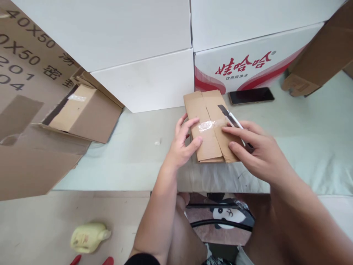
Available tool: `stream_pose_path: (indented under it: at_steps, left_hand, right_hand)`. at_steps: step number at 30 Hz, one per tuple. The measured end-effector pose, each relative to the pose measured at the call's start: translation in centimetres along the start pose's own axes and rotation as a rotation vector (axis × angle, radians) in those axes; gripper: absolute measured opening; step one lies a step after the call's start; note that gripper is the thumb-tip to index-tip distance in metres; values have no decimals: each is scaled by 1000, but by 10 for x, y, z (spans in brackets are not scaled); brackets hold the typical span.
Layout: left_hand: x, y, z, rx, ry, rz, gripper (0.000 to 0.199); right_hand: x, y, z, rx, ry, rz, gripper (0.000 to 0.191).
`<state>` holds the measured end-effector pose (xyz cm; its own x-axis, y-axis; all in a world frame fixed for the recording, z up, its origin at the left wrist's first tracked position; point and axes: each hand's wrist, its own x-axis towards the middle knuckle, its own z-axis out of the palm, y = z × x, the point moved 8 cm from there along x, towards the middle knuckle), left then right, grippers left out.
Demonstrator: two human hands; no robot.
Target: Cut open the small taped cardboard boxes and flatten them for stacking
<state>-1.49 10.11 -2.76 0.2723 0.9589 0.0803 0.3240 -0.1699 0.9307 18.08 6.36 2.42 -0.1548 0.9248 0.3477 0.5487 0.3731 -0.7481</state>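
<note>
A small brown cardboard box (211, 143) lies on the pale green cloth, its top flaps meeting at a seam. Clear tape (206, 126) crosses that seam near the middle. My left hand (182, 145) grips the box at its left side, thumb and a finger on the top. Between the fingers of my right hand (256, 145) is a utility knife (234, 119), its dark blade extended and pointing up and left above the box. Fingertips of the right hand rest on the box's right flap.
White cartons (154, 82) stack behind the box, one with red lettering. A black phone (251, 96) lies at its back right. An open cardboard box (88, 110) sits left, beside a large printed carton (16, 121). Another carton (311, 55) leans right. A yellow bottle (88, 237) is on the floor.
</note>
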Motion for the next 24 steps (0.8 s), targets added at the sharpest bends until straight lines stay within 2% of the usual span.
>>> stream_pose_path:
  at_steps: [3, 8, 11, 14, 19, 24]
  left_hand:
    - [0, -1, -2, -24, 3, -16, 67]
    - [-2, 5, 1, -28, -40, 13, 64]
    - [-2, 9, 6, -39, -67, 28, 61]
    - [-3, 13, 12, -43, -95, 40, 59]
    - [-3, 15, 18, -55, -129, 61, 61]
    - [-2, 14, 18, -54, -133, 66, 64]
  right_hand:
    - [-3, 3, -3, 76, 55, 45, 27]
    - [-10, 14, -26, 516, 451, 178, 33]
    - [-9, 19, -31, 697, 565, 263, 32]
    - [-9, 23, -35, 761, 597, 314, 32]
    - [-10, 18, -40, 750, 588, 241, 36]
    - [-13, 15, -37, 721, 569, 222, 16]
